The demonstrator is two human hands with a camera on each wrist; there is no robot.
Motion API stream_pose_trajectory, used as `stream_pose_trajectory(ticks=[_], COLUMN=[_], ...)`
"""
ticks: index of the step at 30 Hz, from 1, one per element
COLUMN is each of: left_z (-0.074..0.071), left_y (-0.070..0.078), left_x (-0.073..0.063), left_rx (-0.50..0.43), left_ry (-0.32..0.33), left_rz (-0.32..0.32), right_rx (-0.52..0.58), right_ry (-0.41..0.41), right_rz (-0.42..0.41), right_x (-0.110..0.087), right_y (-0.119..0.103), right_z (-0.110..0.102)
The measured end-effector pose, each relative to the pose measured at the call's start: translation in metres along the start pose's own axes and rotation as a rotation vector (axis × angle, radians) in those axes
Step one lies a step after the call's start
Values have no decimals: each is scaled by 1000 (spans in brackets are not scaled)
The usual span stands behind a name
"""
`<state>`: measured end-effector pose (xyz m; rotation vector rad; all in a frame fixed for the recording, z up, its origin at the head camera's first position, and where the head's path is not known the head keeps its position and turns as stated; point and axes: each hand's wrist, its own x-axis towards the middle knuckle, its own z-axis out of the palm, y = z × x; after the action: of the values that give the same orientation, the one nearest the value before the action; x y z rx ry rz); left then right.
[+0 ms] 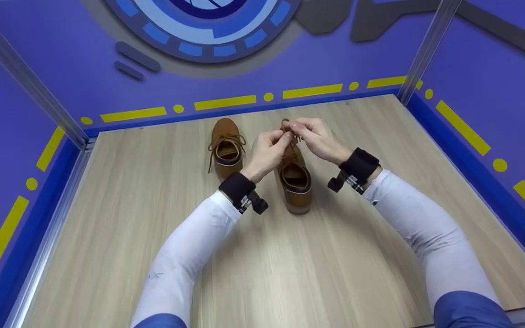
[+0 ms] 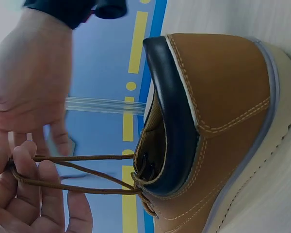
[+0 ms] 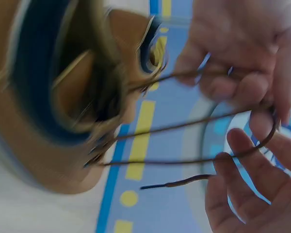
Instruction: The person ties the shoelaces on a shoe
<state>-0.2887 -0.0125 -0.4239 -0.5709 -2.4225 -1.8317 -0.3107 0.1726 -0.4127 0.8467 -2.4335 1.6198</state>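
Observation:
Two brown lace-up shoes with dark padded collars stand side by side on the wooden board. Over the right shoe, both hands hold its brown shoelace up off the tongue. The left hand pinches the lace between thumb and fingers. Facing it, the right hand also pinches the lace, fingertips close to the left ones. Taut strands run from the eyelets to the fingers in both wrist views. A loose lace end hangs beside the right hand's fingers. The exact crossing of the lace is hidden by the fingertips.
The left shoe stands close by, its lace tied in a bow. A wood-grain board lies under everything. Blue-purple panels with yellow marks enclose the back and sides, with metal posts at the corners.

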Motion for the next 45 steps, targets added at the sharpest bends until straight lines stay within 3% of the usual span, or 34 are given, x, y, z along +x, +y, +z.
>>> stream_pose_trajectory(ticks=[6,11,16,23,30,36,45], left_z=[1,1,2,1,0,2,2], left_y=[0,-1,-3,-7,-6,-4,-3], left_x=[0,0,1,1,1,2,1], left_rx=[-119,-173,-195,-166,-180,-200,-245], left_ry=[22,68,81,116,132,115,100], left_rz=[-53,-80,-102,-121,-131,-149,-148], right_rx=[-123,-245,-258,-194,-156,-160,-273], right_ry=[-98,-164,-105,30,178,175,218], right_rz=[105,67,20,-4,-114,-247,-504], right_x=[-9,-13,-19,-27,-38,-44,-45], right_y=[27,43,50,41,14,-3,3], right_z=[-13,-12,-10,-12,-12,-8,-4])
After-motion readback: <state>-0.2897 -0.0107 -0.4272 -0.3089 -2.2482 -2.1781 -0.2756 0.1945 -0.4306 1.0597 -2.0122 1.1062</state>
